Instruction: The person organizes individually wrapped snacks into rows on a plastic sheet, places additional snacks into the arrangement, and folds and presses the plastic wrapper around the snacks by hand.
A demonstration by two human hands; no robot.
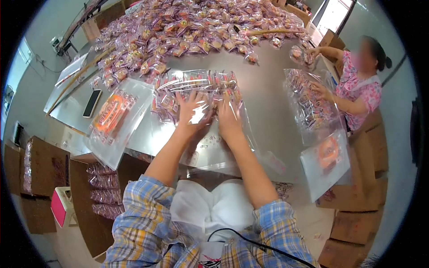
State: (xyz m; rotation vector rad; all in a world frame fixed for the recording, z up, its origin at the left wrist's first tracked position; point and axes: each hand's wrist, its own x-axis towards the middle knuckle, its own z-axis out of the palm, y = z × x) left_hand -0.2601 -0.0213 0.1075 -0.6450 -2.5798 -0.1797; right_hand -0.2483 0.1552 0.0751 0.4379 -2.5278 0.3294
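A large clear plastic bag [203,154] lies flat in front of me, its mouth toward my body. Rows of small wrapped snack packets [192,80] fill its far end. Both my forearms reach into the bag. My left hand [194,109] lies under the film with its fingers spread against the nearer row of packets. My right hand [229,116] is beside it, fingers stretched forward over packets at the row's right part. Glare on the film partly hides the fingers, and small packets between the hands are hard to make out.
A big heap of wrapped packets [178,31] covers the far side of the metal table [270,102]. Left are printed bags [111,116] and a phone [92,103]. A co-worker [357,85] handles a filled bag [308,100] at right, above more flat bags [325,161]. Cardboard boxes [91,201] stand below.
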